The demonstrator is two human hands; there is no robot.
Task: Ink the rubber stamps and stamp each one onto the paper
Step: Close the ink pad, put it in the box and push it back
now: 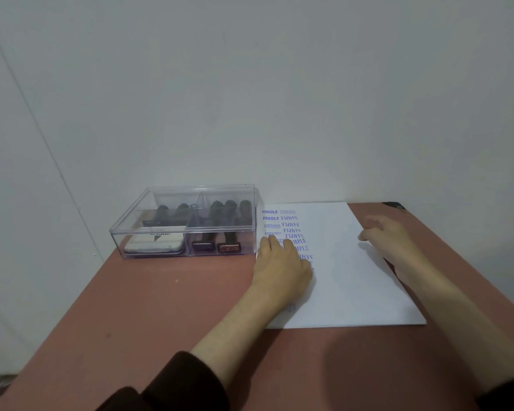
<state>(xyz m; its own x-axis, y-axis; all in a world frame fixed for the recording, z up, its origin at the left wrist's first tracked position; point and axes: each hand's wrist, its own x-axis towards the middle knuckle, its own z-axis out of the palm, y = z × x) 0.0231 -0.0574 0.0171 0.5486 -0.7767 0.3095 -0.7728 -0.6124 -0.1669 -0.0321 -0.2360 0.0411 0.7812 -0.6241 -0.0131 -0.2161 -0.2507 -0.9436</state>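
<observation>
Reddish table (161, 307), clear box (187, 223), stamped paper (353, 280)
</observation>
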